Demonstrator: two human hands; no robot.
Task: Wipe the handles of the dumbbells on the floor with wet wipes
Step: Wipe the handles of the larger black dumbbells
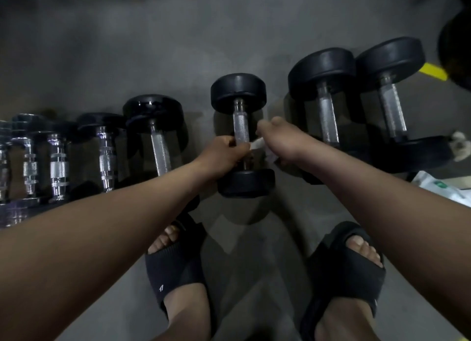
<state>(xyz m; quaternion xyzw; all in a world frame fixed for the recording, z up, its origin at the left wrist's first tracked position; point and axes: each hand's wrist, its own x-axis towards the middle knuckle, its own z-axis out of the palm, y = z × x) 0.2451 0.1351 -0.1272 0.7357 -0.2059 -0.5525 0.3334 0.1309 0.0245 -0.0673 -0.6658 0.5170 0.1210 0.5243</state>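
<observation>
A black dumbbell (pixel 240 126) with a knurled metal handle lies on the grey floor in front of me. My left hand (pixel 221 153) grips the near end of its handle and pinches one end of a white wet wipe (pixel 257 144). My right hand (pixel 276 136) holds the wipe's other end just right of the handle, fingers curled. The wipe stretches between both hands beside the handle.
More dumbbells lie in a row: chrome ones (pixel 58 162) at left, one black (pixel 158 136), two larger black ones (pixel 328 106) at right. A crumpled wipe (pixel 460 146) and a wipe packet (pixel 443 185) lie at far right. My sandalled feet (pixel 175 264) stand below.
</observation>
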